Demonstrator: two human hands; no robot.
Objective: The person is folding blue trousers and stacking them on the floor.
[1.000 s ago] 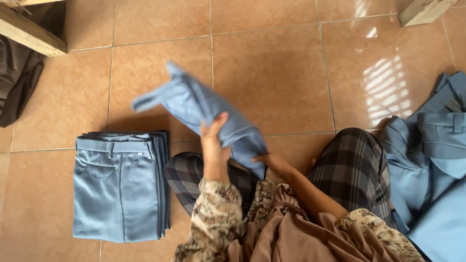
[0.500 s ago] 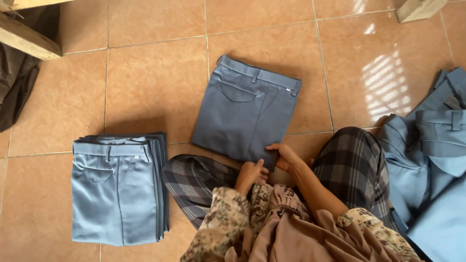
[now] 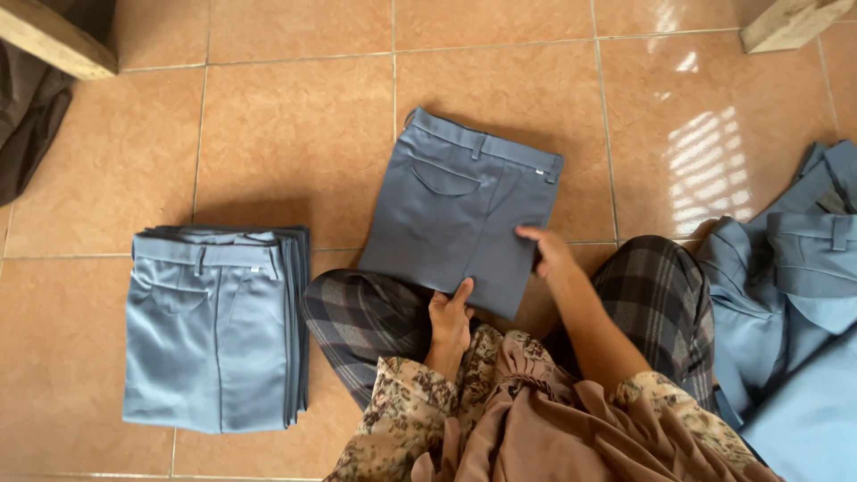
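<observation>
Right now a folded pair of blue-grey trousers (image 3: pixel 455 219) lies flat on the tiled floor (image 3: pixel 295 116) in front of the seated person, waistband at the far end, back pocket facing up, tilted a bit clockwise. Left hand (image 3: pixel 449 319) rests at the near bottom edge of the folded trousers, fingers (image 3: pixel 463 291) together, one pointing up onto the cloth, touching it; cannot tell if it pinches the edge. Right hand (image 3: pixel 551 253) sits on the near right corner, fingers curled over the edge, seemingly gripping the cloth, though the grip underneath is hidden. Near end of the trousers overlaps the person's plaid-covered knees (image 3: pixel 366 317).

Left of that, apart from it, a neat stack of folded trousers (image 3: pixel 214 326) in the same blue-grey, waistbands at the far end, lying on the floor. Far right, a loose heap of unfolded blue garments (image 3: pixel 794 295) just beside the person's right knee. Top left, a wooden beam (image 3: pixel 58 40) with dark cloth (image 3: pixel 31 116) under it. Top right corner, another wooden piece (image 3: pixel 786 20). Sunlight patch on the tiles near the heap. Person wears a floral sleeve and brown drape.
</observation>
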